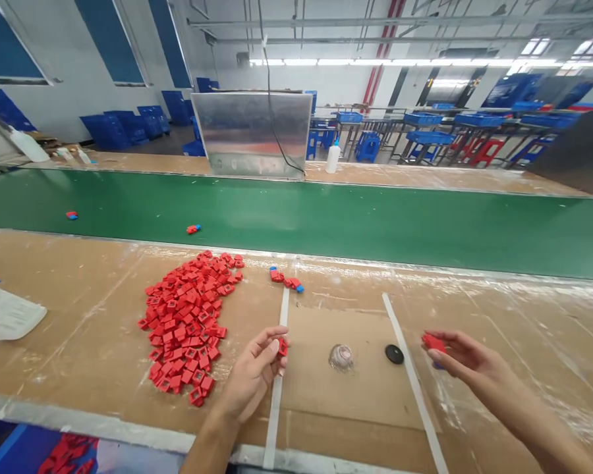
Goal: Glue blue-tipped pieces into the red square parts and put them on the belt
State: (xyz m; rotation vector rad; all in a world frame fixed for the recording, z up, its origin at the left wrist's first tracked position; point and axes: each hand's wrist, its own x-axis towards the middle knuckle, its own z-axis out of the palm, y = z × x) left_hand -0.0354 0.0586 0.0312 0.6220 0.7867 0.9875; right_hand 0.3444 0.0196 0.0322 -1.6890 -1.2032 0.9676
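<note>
Between the thumb and fingers of my left hand (250, 372) is a small red square plastic piece (282, 347) with a square hole. My right hand (469, 359), out to the right, pinches a red plastic piece (432, 342); a bit of blue shows beneath it. Left of my left hand spreads a heap of red square pieces (185, 322). Beyond that hand lie red pieces with blue ends (287, 281). A cardboard sheet (316, 395) between my hands carries a clear, shiny round lump (342, 356) and a black disc (394, 354).
White tape strips (415, 382) run along the cardboard's sides. Behind the bench is a green conveyor belt (326, 214) with two red-and-blue pieces on it. A metal panel (252, 131) and a white bottle (333, 158) stand beyond. A blue bin (10, 454) is at lower left.
</note>
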